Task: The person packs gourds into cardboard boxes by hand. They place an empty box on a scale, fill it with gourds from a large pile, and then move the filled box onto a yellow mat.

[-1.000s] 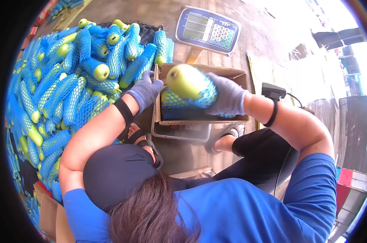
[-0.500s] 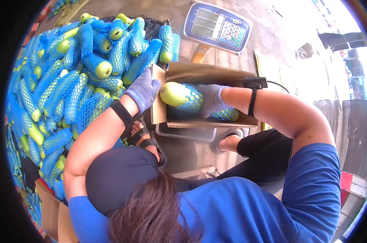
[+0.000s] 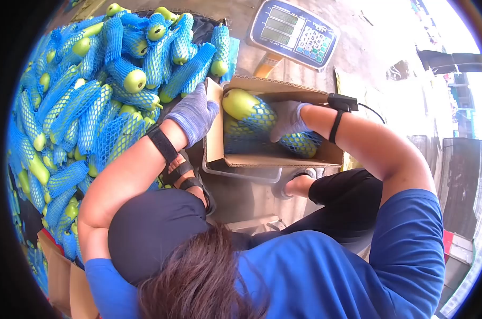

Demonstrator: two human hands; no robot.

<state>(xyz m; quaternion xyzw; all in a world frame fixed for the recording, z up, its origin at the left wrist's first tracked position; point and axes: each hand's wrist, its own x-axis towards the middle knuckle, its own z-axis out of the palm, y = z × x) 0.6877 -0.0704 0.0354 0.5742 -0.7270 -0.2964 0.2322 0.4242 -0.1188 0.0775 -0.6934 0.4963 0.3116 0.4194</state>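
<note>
A cardboard box [image 3: 283, 161] stands open in front of me, with green gourds in blue foam nets inside. My right hand [image 3: 290, 120], in a grey glove, reaches into it and has its fingers round a netted gourd [image 3: 242, 104] that lies along the far side, its bare end towards the left. Beneath my right hand another netted gourd [image 3: 300, 144] shows in part. My left hand [image 3: 194, 114], also gloved, grips the box's left flap [image 3: 215, 121] at its outer edge, thumb upward.
A large heap of netted gourds [image 3: 65, 117] fills the left side. Beyond the box stands a scale display [image 3: 294, 33] on a post. A grey tray [image 3: 241, 174] sits under the box. Another open carton [image 3: 65, 276] is at lower left.
The gourd under my right hand has moved towards the box's far side and lies more slanted. More of a gourd beneath it shows. The view has shifted slightly.
</note>
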